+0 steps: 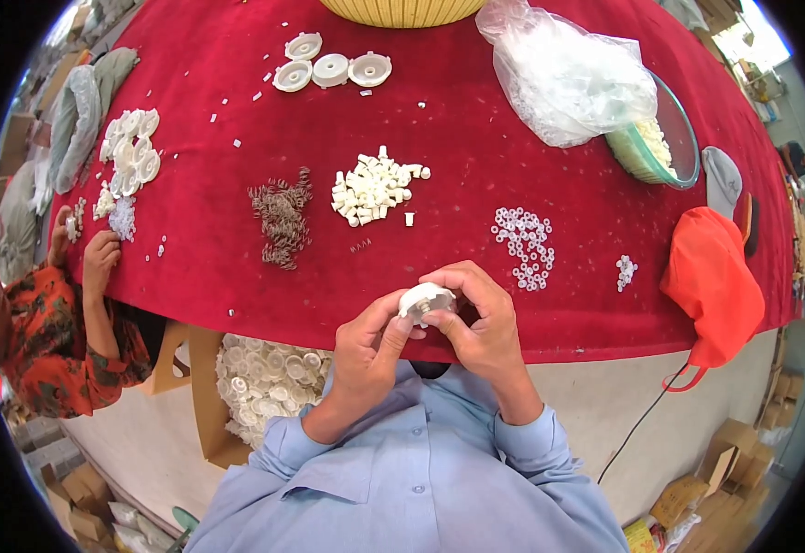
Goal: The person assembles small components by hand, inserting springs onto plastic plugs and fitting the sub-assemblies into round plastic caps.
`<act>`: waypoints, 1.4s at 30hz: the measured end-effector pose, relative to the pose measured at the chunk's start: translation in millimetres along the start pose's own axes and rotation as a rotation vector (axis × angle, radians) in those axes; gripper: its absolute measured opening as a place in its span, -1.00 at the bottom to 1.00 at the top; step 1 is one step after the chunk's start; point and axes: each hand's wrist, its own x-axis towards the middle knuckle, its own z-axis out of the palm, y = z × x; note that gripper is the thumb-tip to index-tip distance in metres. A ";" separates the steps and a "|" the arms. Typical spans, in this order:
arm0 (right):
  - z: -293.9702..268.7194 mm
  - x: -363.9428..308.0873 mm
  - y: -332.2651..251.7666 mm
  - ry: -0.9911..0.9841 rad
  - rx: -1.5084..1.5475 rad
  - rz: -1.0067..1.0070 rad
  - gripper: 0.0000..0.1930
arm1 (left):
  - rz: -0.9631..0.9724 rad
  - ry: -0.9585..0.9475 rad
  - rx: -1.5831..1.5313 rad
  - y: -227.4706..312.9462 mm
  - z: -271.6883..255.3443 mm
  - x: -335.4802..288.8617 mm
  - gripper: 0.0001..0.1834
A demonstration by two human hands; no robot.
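Both my hands hold one round white plastic cap (427,300) above the table's near edge. My left hand (370,341) grips its left side between thumb and fingers. With my right hand (481,318) I grasp the right side, the thumb pressed at the cap's middle, where a small part shows between the thumbs. Beyond my hands lie a pile of cream plastic plugs (372,191), a heap of dark coil springs (281,217) with a few loose springs (360,246), and scattered small translucent rings (524,247).
White round caps (331,70) sit far left. A plastic bag (564,78) leans on a green bowl (642,157) far right, near a red cap (711,276). A co-worker's hand (100,258) works at left. Below the table, a cardboard box (207,396) holds many white discs.
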 end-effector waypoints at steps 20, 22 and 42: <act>17.9 -12.3 8.7 0.127 -0.021 -0.125 -0.64 | 0.093 0.070 -0.008 -8.4 -10.1 8.0 -0.74; 14.3 -11.7 -2.6 0.054 0.069 -0.055 -0.65 | 0.125 0.083 0.021 -10.2 -15.9 8.3 -0.73; -68.4 56.4 14.2 0.066 -1.094 -0.338 -0.91 | 0.048 -0.021 -0.081 -8.9 -26.5 10.3 -0.70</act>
